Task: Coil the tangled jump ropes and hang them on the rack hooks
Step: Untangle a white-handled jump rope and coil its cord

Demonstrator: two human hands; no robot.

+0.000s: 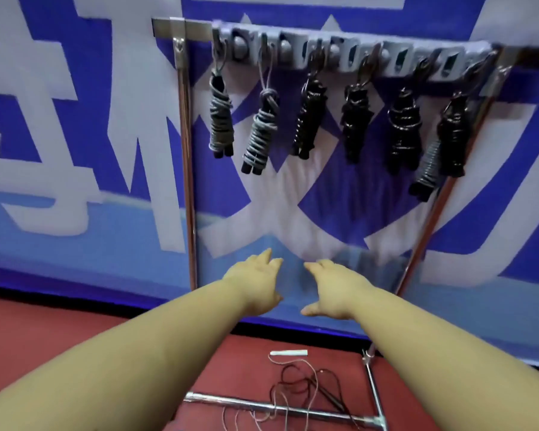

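Observation:
Several coiled jump ropes hang from the grey hook strip [349, 54] of a metal rack: two grey ones on the left [221, 119] [260, 132], black ones to the right [308, 119] [451, 135]. On the red floor below lies a tangle of loose ropes [302, 390], black and pale, with a white handle [288, 353]. My left hand [254, 281] and my right hand [332, 287] reach forward side by side, fingers spread, holding nothing, well below the hooks and above the tangle.
The rack's chrome uprights [189, 181] [430, 219] and floor bars [280, 409] [374, 393] frame the tangle. A blue banner with large white letters [75, 135] stands right behind the rack. Red floor [44, 325] extends to the left.

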